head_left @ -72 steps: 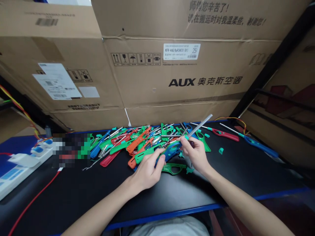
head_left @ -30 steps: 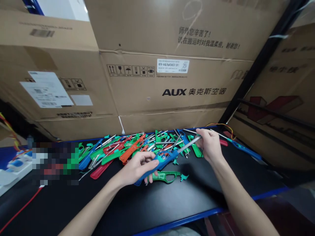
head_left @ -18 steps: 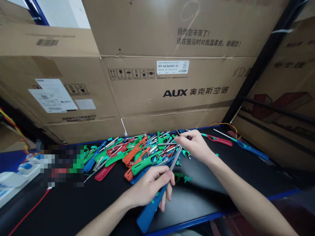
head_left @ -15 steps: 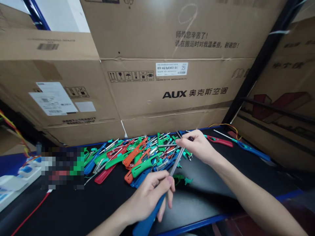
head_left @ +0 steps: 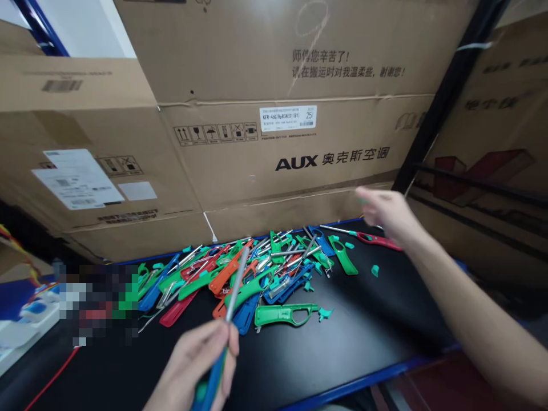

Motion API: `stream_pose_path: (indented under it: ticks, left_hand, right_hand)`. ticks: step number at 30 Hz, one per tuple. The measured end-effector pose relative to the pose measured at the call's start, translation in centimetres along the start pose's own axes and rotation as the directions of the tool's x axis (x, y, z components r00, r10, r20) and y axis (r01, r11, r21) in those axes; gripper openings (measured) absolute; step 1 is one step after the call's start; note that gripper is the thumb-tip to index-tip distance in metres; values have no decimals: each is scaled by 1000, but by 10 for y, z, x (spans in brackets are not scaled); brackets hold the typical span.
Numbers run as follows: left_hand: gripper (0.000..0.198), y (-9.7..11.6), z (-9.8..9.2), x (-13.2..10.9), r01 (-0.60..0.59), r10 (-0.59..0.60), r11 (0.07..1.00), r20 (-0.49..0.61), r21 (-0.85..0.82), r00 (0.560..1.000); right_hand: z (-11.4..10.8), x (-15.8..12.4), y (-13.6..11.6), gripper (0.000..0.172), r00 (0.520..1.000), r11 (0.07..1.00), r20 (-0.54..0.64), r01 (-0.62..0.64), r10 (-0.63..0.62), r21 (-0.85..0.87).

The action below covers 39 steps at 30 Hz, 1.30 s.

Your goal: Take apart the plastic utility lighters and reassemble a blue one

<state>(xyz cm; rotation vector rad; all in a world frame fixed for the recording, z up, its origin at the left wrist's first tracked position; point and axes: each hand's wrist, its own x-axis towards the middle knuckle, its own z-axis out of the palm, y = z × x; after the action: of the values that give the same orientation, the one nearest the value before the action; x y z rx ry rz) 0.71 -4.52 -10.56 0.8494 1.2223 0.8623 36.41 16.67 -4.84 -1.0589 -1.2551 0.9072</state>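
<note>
My left hand is closed around the blue handle of a long-necked lighter, its metal tube pointing up and away. Blurred by motion, my right hand is raised over the table's far right side. Its fingers look pinched, with a speck of teal at the tips that I cannot make out. Ahead of my left hand lies a pile of lighter parts: green, orange, red and blue shells with metal tubes. An open green lighter shell lies just right of that hand, beside a small teal piece.
Behind the black table stands a large cardboard box. A red lighter lies below my right hand, and a small teal cap sits nearer. On the left are a white power strip and a red wire.
My right hand has left the lighter's metal tube and swung right and up. My left hand has moved left with the lighter. The open green shell now shows fully.
</note>
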Motion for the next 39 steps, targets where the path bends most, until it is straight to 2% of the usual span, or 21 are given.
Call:
stream_pose_path:
  ticks: [2,3,5,7,8,12,14,16,19,22,24,31,39]
  left_hand:
    - [48,18,-1,18,-124,123,992,-36,-21,992]
    - [45,27,2,29,-169,168,985,-36,-34,985]
    - [42,43,9,55,-223,222,973,-22,-64,975]
    - [41,54,19,80,-254,250,960,-45,-121,967]
    - [43,57,25,92,-259,252,953,-65,-157,966]
    - [52,59,46,123,-368,347,882,-125,-295,930]
    - [54,56,54,129,-391,373,851,-120,-352,920]
    - [56,51,56,131,-401,398,846,-84,-350,913]
    - [65,43,53,128,-487,480,847,-87,-215,873]
    - [67,34,45,126,-541,531,839,-123,-63,838]
    - [63,30,40,126,-525,518,850,-111,-39,848]
    - [58,19,30,130,-479,477,864,-54,-157,877]
    - [57,22,30,127,-455,441,868,-113,-197,890]
  right_hand:
    - [22,-15,25,46,972,968,233,72,-14,-242]
    - [35,-23,36,46,952,941,305,122,-21,-315]
    - [62,-38,54,49,929,888,366,204,-44,-412]
    - [85,-52,64,50,925,864,365,265,-102,-429]
    - [95,-60,65,45,916,868,384,283,-119,-407]
    - [124,-98,64,39,818,870,565,355,-110,-344]
    - [133,-113,64,38,790,861,602,380,-112,-338]
    - [137,-120,66,39,796,906,599,312,-85,-286]
    - [135,-118,71,41,856,966,516,161,-35,-202]
    - [130,-114,73,44,894,970,447,123,-16,-212]
    - [127,-113,75,44,878,966,479,125,-1,-227]
    - [124,-117,80,44,797,969,604,169,-26,-181]
    - [124,-118,82,50,778,980,626,166,-59,-114]
